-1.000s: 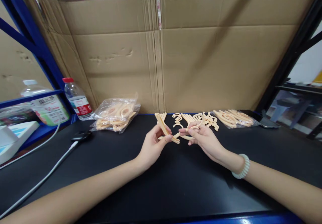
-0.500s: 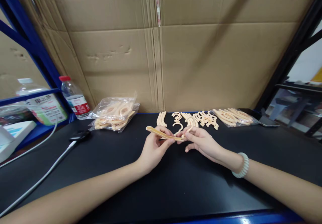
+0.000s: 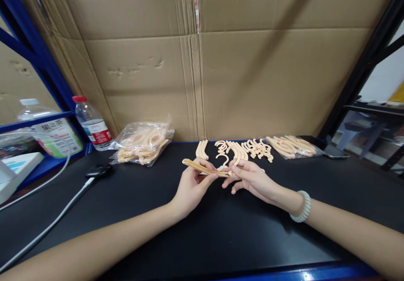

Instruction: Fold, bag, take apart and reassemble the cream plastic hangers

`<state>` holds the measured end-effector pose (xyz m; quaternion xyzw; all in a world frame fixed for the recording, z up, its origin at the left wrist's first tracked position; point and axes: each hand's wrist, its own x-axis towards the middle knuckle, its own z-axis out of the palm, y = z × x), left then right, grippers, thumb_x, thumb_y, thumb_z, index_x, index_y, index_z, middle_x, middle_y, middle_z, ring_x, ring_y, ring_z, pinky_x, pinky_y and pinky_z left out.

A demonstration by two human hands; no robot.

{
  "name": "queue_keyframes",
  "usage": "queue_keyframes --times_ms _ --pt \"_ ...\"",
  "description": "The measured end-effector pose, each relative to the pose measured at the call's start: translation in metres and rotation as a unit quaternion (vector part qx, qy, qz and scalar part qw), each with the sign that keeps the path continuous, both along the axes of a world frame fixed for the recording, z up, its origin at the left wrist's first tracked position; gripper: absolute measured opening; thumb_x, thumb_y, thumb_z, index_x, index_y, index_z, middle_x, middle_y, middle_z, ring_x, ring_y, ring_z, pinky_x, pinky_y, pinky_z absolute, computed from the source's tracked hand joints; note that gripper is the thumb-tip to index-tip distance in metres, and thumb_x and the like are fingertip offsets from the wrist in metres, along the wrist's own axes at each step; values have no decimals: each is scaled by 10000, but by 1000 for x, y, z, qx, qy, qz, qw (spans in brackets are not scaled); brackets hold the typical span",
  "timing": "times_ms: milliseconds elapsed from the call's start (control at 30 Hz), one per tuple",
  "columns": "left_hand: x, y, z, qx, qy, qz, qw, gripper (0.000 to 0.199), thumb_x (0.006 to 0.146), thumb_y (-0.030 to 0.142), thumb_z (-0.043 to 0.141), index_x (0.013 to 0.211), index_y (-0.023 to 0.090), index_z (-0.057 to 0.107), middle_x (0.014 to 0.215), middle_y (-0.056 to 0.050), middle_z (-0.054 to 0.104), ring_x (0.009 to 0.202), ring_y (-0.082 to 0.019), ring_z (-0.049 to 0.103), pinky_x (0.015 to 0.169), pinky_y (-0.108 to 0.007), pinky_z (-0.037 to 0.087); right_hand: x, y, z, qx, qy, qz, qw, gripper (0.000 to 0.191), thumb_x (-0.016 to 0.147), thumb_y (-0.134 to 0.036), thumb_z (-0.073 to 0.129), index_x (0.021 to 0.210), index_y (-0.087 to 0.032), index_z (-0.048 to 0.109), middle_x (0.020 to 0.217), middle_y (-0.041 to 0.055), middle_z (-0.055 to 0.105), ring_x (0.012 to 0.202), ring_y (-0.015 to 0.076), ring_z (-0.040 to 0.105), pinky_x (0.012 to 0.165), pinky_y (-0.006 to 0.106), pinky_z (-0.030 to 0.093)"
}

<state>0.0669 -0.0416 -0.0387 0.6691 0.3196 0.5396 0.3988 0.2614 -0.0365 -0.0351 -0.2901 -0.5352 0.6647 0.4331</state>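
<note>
My left hand (image 3: 194, 188) grips a curved beige strip (image 3: 197, 166) between thumb and fingers, its free end pointing up and left. At the strip's right end, my right hand (image 3: 251, 178) pinches a small beige piece against it; the fingers partly hide this piece. Both hands are raised over the black table (image 3: 221, 234). Just behind them lies a beige hook (image 3: 222, 160). Farther back are curved strips (image 3: 202, 149), more hooks (image 3: 221, 145), a second group of strips (image 3: 242, 149) and a pile of small curly pieces (image 3: 259, 148).
Plastic bags of beige parts (image 3: 142, 142) lie at the back left, and another bag (image 3: 292, 146) at the back right beside a phone (image 3: 336, 151). A red-capped bottle (image 3: 94, 127), a black device (image 3: 99, 170) with a white cable and a power strip (image 3: 19, 173) are on the left.
The small piece at my right fingertips has turned relative to the strip. My right fingers have shifted slightly, while my left hand holds the strip almost as before.
</note>
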Motion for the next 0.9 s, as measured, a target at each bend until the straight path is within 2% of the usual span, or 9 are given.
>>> queue_keyframes --times_ms 200,467,700,900 --pt "1 -1 0 2 -3 -9 1000 169 796 277 691 798 181 552 827 1 555 799 -178 651 734 -315 545 0 2 -2 -1 -8 5 1000 300 812 -435 684 863 -184 529 911 29 680 674 152 713 583 246 546" --pt "1 0 -1 -3 -12 -9 1000 186 779 289 711 796 181 561 837 -8 566 797 -186 653 733 -334 565 0 3 -3 -3 -31 -1 1000 307 808 -438 689 851 -176 536 809 29 696 673 162 723 581 230 542" --pt "0 1 -1 -2 4 8 1000 197 774 317 708 799 187 562 830 -12 573 802 -192 649 709 -328 566 1 3 -2 -9 -30 0 1000 291 807 -424 692 845 -171 554 856 48 709 700 162 723 578 226 539" --pt "1 0 -2 1 -3 -4 1000 168 790 283 695 802 183 560 833 -6 566 785 -175 648 699 -308 558 1 3 -3 -7 -30 1 1000 292 811 -422 690 845 -168 549 834 40 708 684 151 719 585 223 540"
